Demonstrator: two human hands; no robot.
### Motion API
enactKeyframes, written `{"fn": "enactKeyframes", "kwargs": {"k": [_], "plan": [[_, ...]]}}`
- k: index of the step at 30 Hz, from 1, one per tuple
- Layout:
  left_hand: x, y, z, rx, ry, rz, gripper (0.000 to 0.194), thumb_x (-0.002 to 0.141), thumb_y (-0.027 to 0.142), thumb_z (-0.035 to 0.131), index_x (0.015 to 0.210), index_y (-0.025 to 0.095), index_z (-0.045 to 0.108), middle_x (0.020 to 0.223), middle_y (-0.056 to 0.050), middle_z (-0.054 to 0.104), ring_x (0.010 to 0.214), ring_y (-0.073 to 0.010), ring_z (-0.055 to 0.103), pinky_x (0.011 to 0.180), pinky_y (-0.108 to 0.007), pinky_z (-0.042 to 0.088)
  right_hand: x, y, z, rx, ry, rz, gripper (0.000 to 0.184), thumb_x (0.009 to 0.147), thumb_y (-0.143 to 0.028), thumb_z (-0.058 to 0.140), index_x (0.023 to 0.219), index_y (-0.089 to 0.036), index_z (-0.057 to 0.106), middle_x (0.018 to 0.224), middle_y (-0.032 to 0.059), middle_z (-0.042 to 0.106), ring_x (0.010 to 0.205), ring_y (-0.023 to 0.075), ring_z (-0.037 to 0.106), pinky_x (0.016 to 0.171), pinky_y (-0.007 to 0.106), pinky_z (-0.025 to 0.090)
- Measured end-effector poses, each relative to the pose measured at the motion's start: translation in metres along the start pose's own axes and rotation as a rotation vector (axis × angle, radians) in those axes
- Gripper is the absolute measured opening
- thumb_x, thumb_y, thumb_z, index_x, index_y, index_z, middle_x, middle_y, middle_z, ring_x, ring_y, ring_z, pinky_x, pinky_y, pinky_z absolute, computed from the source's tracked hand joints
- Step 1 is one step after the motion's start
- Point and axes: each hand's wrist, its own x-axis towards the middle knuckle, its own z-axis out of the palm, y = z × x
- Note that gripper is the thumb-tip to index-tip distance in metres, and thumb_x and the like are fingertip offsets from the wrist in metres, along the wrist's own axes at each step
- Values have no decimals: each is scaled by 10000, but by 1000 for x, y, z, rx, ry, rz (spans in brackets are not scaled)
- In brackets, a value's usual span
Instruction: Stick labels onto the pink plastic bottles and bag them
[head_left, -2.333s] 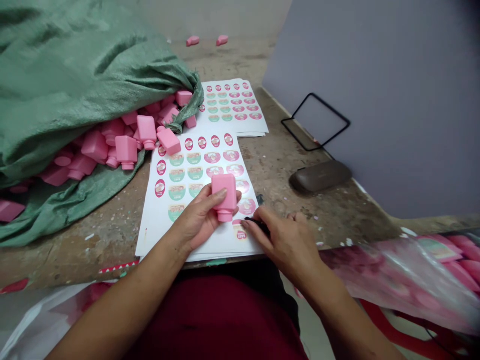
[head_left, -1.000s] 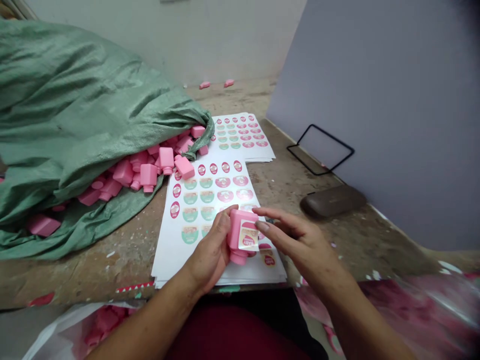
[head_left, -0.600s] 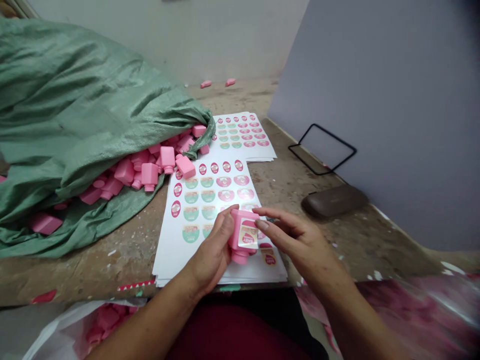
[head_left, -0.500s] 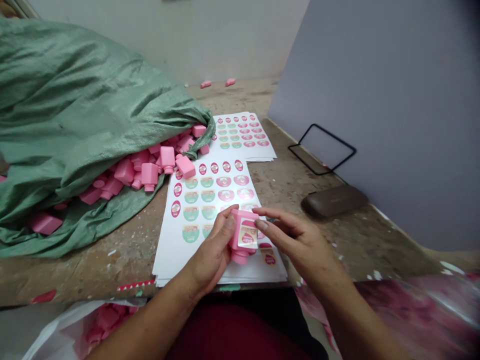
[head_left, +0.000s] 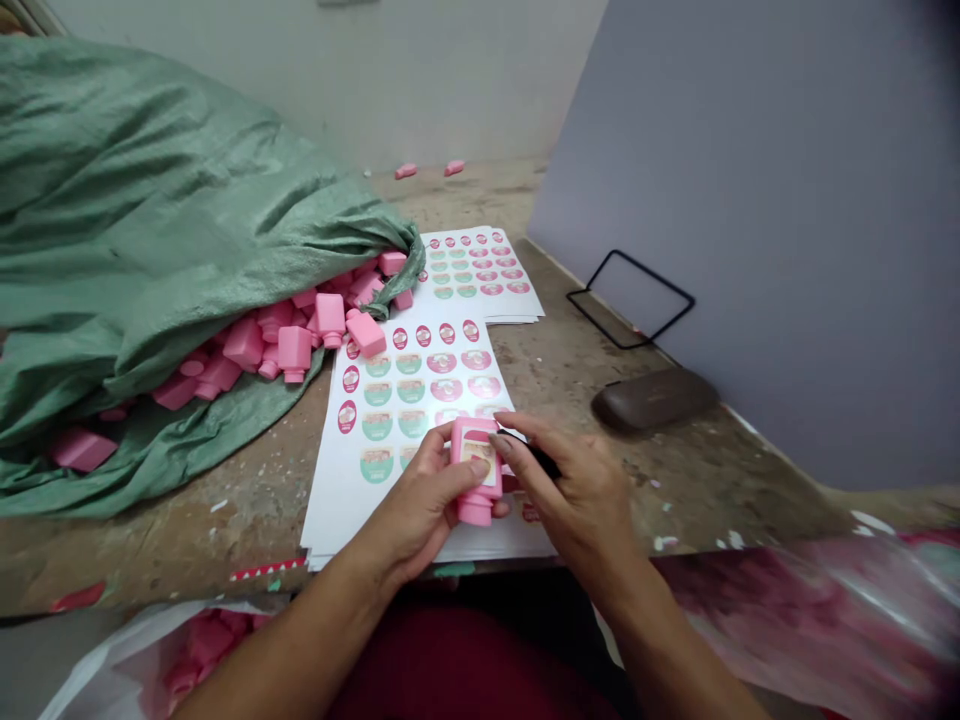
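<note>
The left hand grips a pink bottle, cap toward the near side, just above the sticker sheets. The right hand touches the bottle's label with its fingertips; whether it grasps anything, I cannot tell.

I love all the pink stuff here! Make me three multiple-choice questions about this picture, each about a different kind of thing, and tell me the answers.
1. Where do the pink plastic bottles lie?
A) Spilling from a green woven sack
B) Inside a cardboard box
C) In a sink

2. What colour is the smooth oval case on the bench?
A) Brown
B) Red
C) Green

3. How is the pink plastic bottle at the left hand?
A) Standing on the bench
B) Held, neck pointing down
C) Lying inside the sack

1: A, they heap at the sack's mouth.
2: A, its surface shows brown.
3: B, the left hand grips it.
</note>
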Motion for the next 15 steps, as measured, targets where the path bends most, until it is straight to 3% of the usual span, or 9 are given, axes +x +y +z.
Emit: {"fn": "enactKeyframes", "kwargs": {"k": [4, 9, 12, 15], "plan": [[-7, 0, 1, 46, -15, -17, 518, 731, 240, 782, 1161, 176, 502, 1037, -76, 666, 821, -174, 673, 703, -299, 544, 3, 2, -4, 98, -16, 146, 367, 936, -490, 532, 1067, -238, 765, 805, 42, 762, 641, 192, 654, 635, 327, 456], [-12, -1, 2, 86, -17, 9, 554, 702, 193, 783, 1170, 210, 488, 965, -20, 643, 789, -132, 642, 741, -286, 533, 3, -13, -9, 240, -192, 193, 491, 778, -496, 709, 1217, -276, 696, 830, 8, 718, 716, 195, 637, 655, 320, 498], [-13, -3, 1, 105, -21, -32, 604, 669, 210, 808, 1182, 212, 488, 1011, -44, 639, 831, -170, 669, 732, -305, 539, 7, -15, -5, 276, -135, 242, 444, 804, -492, 675, 1181, -259, 704, 686, -15, 629, 612, 171, 586, 571, 300, 471], [-18, 0, -11, 117, -26, -74, 594, 668, 294, 826, 1160, 209, 505, 1067, -84, 651, 857, -209, 698, 730, -327, 543, 7, -9, -2, 350, -158, 297, 416, 825, -502, 668, 1163, -260, 691, 686, 0, 628, 590, 179, 591, 509, 290, 462]]}}
